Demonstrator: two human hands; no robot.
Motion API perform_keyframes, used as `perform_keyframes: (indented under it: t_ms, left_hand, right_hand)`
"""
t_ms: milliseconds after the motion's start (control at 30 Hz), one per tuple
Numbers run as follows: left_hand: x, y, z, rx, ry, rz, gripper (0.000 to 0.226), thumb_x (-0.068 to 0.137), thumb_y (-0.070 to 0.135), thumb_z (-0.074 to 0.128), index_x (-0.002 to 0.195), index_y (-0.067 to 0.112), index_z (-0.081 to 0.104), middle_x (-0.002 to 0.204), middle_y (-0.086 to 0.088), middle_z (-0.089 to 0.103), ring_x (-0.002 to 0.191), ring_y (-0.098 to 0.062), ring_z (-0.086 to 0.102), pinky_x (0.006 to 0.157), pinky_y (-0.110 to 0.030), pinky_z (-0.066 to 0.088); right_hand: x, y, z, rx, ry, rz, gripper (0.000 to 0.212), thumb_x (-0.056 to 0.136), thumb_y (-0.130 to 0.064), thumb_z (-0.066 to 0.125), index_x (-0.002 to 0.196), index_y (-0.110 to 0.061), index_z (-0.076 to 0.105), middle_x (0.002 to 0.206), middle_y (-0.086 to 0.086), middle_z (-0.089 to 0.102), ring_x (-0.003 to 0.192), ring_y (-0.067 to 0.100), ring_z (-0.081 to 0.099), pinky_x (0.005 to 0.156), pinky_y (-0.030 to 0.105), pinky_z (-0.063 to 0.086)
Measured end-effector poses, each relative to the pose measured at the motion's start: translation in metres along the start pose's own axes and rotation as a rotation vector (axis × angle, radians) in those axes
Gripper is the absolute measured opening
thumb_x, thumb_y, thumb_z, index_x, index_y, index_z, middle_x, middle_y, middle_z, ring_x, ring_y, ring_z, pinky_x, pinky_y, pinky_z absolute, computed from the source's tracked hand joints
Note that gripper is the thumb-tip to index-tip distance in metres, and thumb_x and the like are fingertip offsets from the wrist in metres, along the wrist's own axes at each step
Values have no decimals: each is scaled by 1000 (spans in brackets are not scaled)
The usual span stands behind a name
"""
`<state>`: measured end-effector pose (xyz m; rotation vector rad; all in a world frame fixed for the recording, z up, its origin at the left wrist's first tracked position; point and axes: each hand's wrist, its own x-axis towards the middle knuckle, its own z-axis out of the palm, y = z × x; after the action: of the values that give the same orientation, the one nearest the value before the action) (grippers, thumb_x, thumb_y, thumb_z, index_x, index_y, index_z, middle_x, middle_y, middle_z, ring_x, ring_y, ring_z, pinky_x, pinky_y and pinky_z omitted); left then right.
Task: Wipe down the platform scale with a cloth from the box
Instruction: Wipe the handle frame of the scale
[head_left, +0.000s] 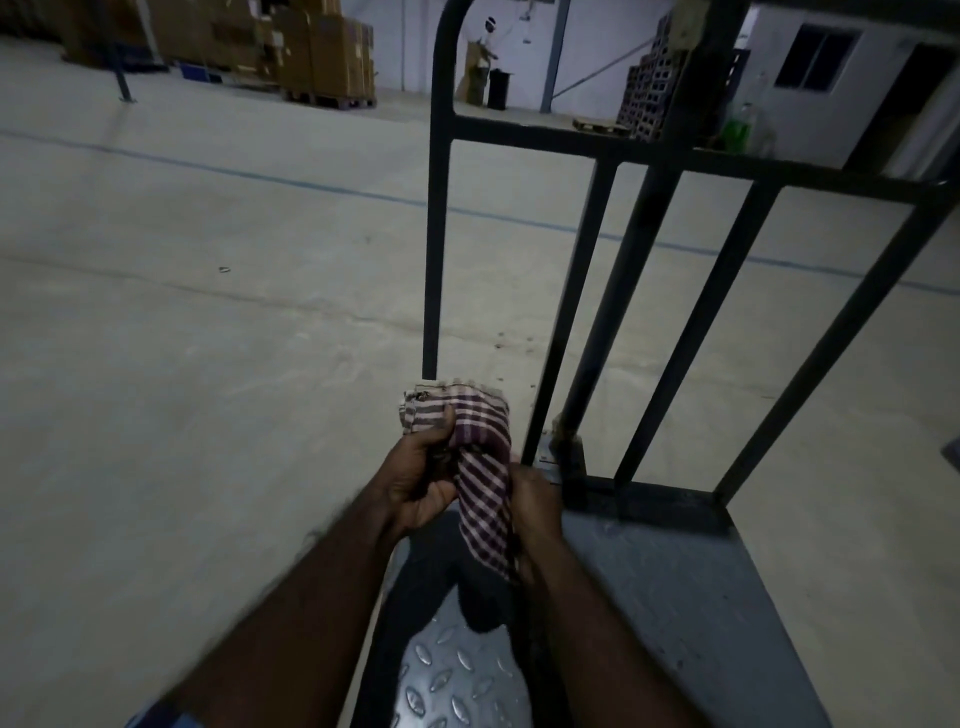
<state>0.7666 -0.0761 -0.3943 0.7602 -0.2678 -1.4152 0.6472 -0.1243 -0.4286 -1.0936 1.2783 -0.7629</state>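
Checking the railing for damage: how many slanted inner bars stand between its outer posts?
3 inner bars: left, middle, right. The thick pole could hide another.

Pale concrete floor (208, 364) carrying a grey platform scale (675, 571) with black steel railing (436, 234); stacked cardboard boxes (322, 52) standing far behind

Stacked cartons (322, 52) (far back), concrete blocks (649, 98)
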Motion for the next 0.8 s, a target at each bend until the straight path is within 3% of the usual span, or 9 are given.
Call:
perform_keyframes:
  t_ms: [100,167,200,300,400,567,667,733,800]
  left_hand:
    - [-1,0,-2,-33,-58,-10,43,90,26,53,122,-3,58,112,-20,68,98,-31,67,85,-41,57]
    - [0,1,-2,-14,-56,-8,41,92,26,52,121,-3,60,112,-20,68,99,-31,66,88,-41,57]
    - [0,2,-2,18,-29,-8,40,92,26,54,120,-2,61,110,-19,69,98,-30,67,86,-40,57]
    - [6,2,-11,346,253,90,29,87,22,66,114,10,67,101,-10,73,89,-25,70,72,-37,59]
    - [9,-1,-25,730,621,367,24,75,30,77,96,20,73,92,-4,74,90,-24,69,83,-41,57]
    - [6,-2,-22,951,803,623,31,75,39,78,87,10,73,84,-7,73,79,-23,67,76,-39,56]
    - [9,5,-14,917,913,714,35,72,38,80,80,5,68,87,-15,64,81,-31,62,76,-43,52]
    - [8,10,-5,875,922,796,33,73,34,81,76,6,64,88,-15,59,80,-32,59,76,-44,51]
    - [6,17,9,875,909,934,31,75,27,80,81,2,62,92,-13,57,81,-30,58,74,-40,49]
  right_hand:
    - [-11,5,-13,292,-287,363,42,99,-47,47,98,-10,68,99,11,71,91,23,66,77,34,52]
    - [-11,7,-16,432,-316,414,39,97,-40,52,106,-7,70,103,15,73,97,29,67,80,37,53]
    - [-6,8,-14,411,-256,364,30,96,-30,55,107,-6,70,104,15,73,97,29,67,81,39,54]
    - [16,2,-15,64,120,17,10,91,-13,62,98,-14,69,107,14,71,96,29,65,88,43,54]
    - [25,-14,-20,-332,389,-425,18,89,-12,63,107,-10,67,108,15,67,102,34,61,88,44,51]
    - [15,-67,-22,-791,622,-1031,27,84,-12,66,110,-17,68,119,12,53,110,28,42,92,39,30]
    - [11,-116,-17,-881,619,-1269,32,83,-10,69,113,-20,65,107,9,49,96,25,45,79,38,43]
    - [6,-148,-5,-834,534,-1361,37,83,-6,71,117,-16,62,100,9,55,84,23,54,65,34,52]
    - [0,-177,10,-803,469,-1455,38,83,-6,72,119,-13,62,98,10,63,78,24,62,61,34,55]
